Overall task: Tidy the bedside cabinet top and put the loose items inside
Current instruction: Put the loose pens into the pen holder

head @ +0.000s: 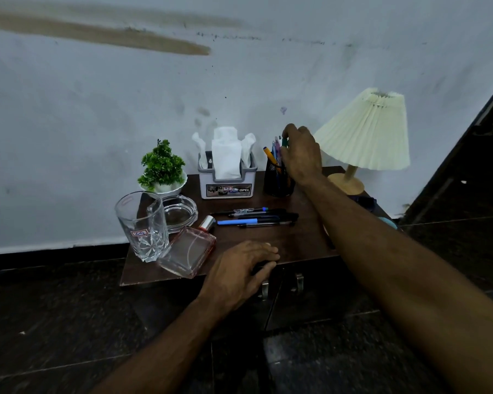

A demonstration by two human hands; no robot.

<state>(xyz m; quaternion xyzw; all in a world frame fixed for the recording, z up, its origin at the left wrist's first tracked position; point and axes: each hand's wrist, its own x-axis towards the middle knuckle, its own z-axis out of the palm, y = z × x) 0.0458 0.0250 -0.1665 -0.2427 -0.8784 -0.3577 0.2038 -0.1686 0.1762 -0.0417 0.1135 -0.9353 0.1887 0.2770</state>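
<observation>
While I'm working the right hand [300, 155] over the mesh pen cup [276, 183] at the back of the counter [296, 240], its fingertips are pinching the top of a green-capped pen [284, 142] standing among the others in the cup. The left hand [239, 268] is resting palm-down on the counter's front edge. Something dark is sitting under its fingers, and I can't tell whether it's gripping that.

The loose pens [256, 217] are lying side by side mid-counter, between the two hands. I'm judging them light, stiff and prone to rolling, so I'm planning to take them mid-barrel, several at once.

The perfume bottle [187, 251] is lying flat near the front left corner, touching or almost touching the glass tumbler [141, 226]. Both look smooth and breakable. I'm planning on gripping the bottle across its flat faces (not the metal cap), and the tumbler around its wall.

A glass ashtray [179, 213] is sitting just behind them. The potted plant [161, 166], tissue box [226, 186] and lamp [364, 132] are lining the back. The lamp shade is crowding the right hand's wrist, and the cup looks easy to tip. The cabinet door handles [297, 282] are sitting just below the left hand, with the doors looking closed.
</observation>
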